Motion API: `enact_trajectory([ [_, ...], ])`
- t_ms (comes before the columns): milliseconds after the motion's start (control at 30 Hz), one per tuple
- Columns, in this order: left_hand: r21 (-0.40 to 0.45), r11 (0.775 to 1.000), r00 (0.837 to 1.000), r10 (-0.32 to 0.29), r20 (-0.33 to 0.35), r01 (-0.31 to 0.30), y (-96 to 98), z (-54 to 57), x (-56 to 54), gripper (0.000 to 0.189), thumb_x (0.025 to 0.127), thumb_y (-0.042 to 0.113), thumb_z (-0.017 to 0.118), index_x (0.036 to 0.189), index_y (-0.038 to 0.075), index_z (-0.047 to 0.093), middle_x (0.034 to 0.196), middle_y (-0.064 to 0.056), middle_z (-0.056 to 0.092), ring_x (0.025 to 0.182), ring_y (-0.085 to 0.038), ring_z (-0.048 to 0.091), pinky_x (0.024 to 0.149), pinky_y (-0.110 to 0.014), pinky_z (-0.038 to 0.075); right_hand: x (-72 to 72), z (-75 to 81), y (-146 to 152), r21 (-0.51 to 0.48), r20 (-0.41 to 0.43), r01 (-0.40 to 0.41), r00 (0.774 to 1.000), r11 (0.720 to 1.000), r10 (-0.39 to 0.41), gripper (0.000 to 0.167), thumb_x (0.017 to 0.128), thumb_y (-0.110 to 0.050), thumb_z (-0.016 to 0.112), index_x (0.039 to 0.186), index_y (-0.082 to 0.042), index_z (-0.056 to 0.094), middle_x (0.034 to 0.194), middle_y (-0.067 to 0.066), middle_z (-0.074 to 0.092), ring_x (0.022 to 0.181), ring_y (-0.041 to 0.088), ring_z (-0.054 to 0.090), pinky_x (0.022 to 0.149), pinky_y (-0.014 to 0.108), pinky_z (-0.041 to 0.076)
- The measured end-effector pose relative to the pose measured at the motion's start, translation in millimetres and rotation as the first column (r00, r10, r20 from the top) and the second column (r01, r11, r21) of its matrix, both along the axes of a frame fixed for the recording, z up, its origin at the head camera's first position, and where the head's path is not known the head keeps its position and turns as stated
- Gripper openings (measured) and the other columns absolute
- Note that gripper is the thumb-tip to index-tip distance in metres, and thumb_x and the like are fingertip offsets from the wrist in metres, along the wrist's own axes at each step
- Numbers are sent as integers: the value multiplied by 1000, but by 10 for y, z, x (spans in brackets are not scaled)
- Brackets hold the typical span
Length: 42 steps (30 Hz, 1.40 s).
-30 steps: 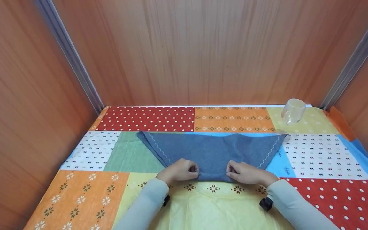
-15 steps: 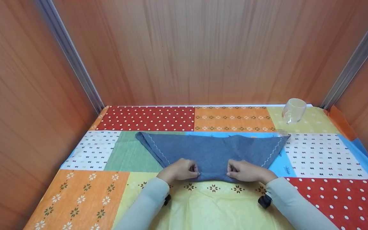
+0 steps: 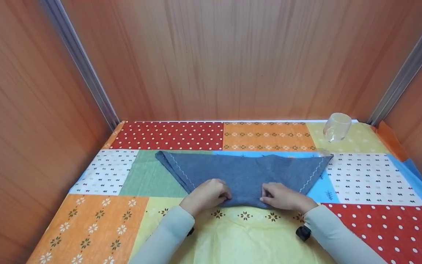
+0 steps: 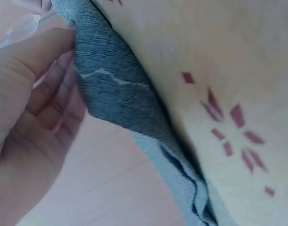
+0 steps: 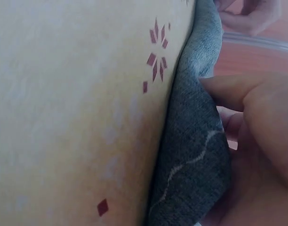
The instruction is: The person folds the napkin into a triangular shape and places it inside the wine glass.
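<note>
A grey-blue cloth with wavy white stitching lies folded in front of me, its far edge long and its near edge short and rolled over. My left hand pinches the near edge on the left, fingers curled. In the left wrist view, its thumb reaches the cloth's folded edge, with the other fingers behind. On the right, my right hand pinches the same near edge. The right wrist view has its thumb against the rolled cloth and its fingers mostly hidden behind.
A clear glass stands at the back right. Near the cloth's right tip is a small transparent round thing. A patchwork tablecloth covers the table. Wood-grain panels enclose the back and sides.
The cloth's near edge has rolled slightly and its right tip has shifted a little outward. My left hand has turned over somewhat, knuckles now higher. The right hand has barely moved.
</note>
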<state>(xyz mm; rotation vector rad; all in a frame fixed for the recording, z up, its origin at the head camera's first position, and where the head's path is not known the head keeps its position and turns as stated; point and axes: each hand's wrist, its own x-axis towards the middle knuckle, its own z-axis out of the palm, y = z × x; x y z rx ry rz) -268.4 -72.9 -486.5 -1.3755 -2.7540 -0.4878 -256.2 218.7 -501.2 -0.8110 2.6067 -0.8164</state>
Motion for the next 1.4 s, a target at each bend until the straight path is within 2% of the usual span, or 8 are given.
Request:
enact_trajectory([
  [367,21,1000,1000,7,6,-8,-16,9,49,22,91,-2,70,101,13,81,98,3,76,94,-8,70,81,-19,53,-10,-40,17,-29,7,15,1000,999,-15,11,102,-18,60,92,-15,57,84,-4,54,70,12,48,63,30,43],
  [500,19,1000,1000,17,25,-17,-21,7,51,25,90,-4,68,102,13,81,98,4,75,94,-8,70,81,-18,52,4,-52,5,-60,-75,-22,997,998,17,8,100,-14,63,93,-15,59,88,-6,54,76,11,51,68,30,47],
  [567,15,1000,999,24,30,-25,-19,6,47,26,89,-5,67,101,14,81,98,4,75,94,-8,70,81,-19,52,18,-42,-5,-51,-159,-51,986,997,43,9,98,-11,65,91,-16,61,88,-6,54,79,11,51,71,32,48],
  [733,7,999,997,52,54,-53,-5,-1,37,28,88,-5,67,102,15,81,98,6,75,96,-7,69,81,-19,52,66,24,-22,55,-341,-106,933,993,119,8,96,-11,68,90,-15,71,88,-6,59,82,11,56,72,29,52],
  [933,10,998,997,55,61,-55,-10,-12,52,25,88,-3,68,102,14,81,97,5,75,94,-8,70,81,-20,53,129,65,-17,128,-385,-126,908,984,166,14,94,-26,73,85,-15,71,80,-9,55,71,5,48,63,26,47],
  [1067,-19,997,995,70,67,-69,-8,-7,62,19,88,8,71,102,16,81,97,6,75,92,-7,68,81,-22,53,152,54,4,144,-408,-130,895,981,179,16,88,-26,79,90,-13,70,86,-5,58,76,8,50,67,28,50],
  [1200,-58,995,994,86,68,-82,-4,-16,61,17,86,17,76,102,17,79,97,8,73,92,-6,66,83,-25,53,157,37,8,140,-407,-122,898,983,169,16,88,-24,79,92,-12,69,90,-3,58,79,9,51,69,29,50],
  [1400,-86,992,993,101,57,-96,5,-25,46,22,81,17,82,103,17,78,98,9,73,92,-7,65,84,-26,52,149,17,-4,143,-416,-101,896,985,152,14,91,-23,75,91,-14,65,88,-5,55,77,9,46,67,28,47],
])
